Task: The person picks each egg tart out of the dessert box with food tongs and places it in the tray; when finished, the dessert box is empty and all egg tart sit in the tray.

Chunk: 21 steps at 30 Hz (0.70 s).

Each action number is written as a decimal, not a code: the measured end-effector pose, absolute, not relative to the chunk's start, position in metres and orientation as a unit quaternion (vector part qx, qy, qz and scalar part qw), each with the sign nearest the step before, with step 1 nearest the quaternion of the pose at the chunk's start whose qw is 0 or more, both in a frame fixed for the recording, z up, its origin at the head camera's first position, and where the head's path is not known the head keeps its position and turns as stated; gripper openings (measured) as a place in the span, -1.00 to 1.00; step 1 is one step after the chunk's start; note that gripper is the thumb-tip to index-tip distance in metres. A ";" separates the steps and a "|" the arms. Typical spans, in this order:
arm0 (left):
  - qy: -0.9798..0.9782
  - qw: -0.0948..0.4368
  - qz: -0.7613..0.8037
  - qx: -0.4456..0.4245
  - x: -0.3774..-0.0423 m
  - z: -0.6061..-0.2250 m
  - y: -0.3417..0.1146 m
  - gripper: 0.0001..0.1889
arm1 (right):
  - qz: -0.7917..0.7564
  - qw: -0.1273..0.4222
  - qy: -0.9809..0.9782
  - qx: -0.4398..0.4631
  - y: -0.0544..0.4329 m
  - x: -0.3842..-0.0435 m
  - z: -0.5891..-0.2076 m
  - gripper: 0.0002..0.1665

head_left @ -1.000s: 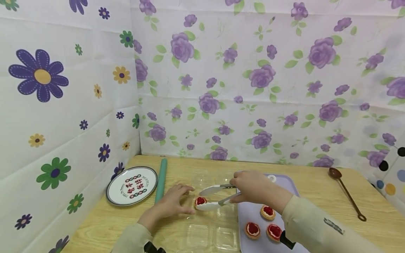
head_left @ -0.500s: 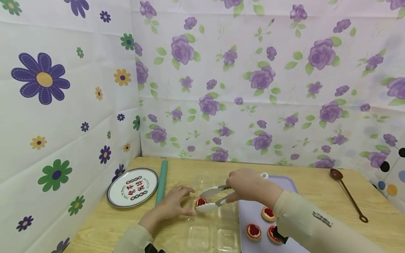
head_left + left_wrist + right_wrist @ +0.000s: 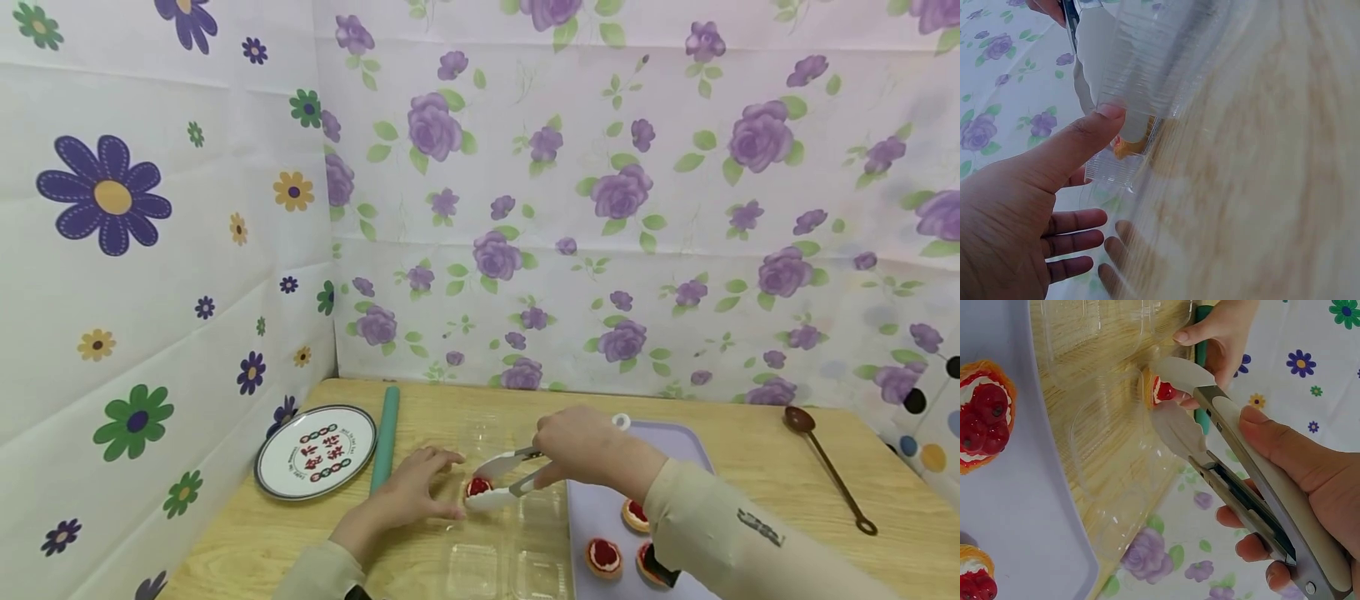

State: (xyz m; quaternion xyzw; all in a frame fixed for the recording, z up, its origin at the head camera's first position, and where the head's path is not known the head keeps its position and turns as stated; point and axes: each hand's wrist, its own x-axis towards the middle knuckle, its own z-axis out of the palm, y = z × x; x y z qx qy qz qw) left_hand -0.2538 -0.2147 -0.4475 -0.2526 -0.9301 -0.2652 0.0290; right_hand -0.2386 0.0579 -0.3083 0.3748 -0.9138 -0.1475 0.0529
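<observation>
My right hand (image 3: 592,446) grips a pair of tongs (image 3: 1260,469) with silver arms and pale scalloped tips. The tips lie on either side of a small tart (image 3: 478,488) topped with cream and red fruit, in a left compartment of a clear plastic container (image 3: 536,521). Whether they squeeze the tart cannot be told. At the container's left side is my left hand (image 3: 408,492), thumb and index finger spread apart around that compartment. Its thumb (image 3: 1088,134) touches the plastic wall in the left wrist view, while the lower fingers extend straight. Its index finger is mostly hidden there.
A lilac tray (image 3: 592,500) with several fruit tarts (image 3: 603,557) stands right of the container. Left are a green rod (image 3: 386,437) and a white plate (image 3: 315,452) with red characters. A brown ladle (image 3: 828,467) lies far right. Patterned cloth hangs behind and beside the wooden table.
My right hand and the tongs' rear end have shifted slightly left, while the tips stay around the tart. The left hand keeps its place. The head view has tilted up a little.
</observation>
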 end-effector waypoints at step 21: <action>-0.932 0.025 -0.262 -0.251 -0.253 -0.448 -0.216 -0.13 | -0.121 0.109 -0.890 0.426 0.075 -0.235 -0.317 -0.54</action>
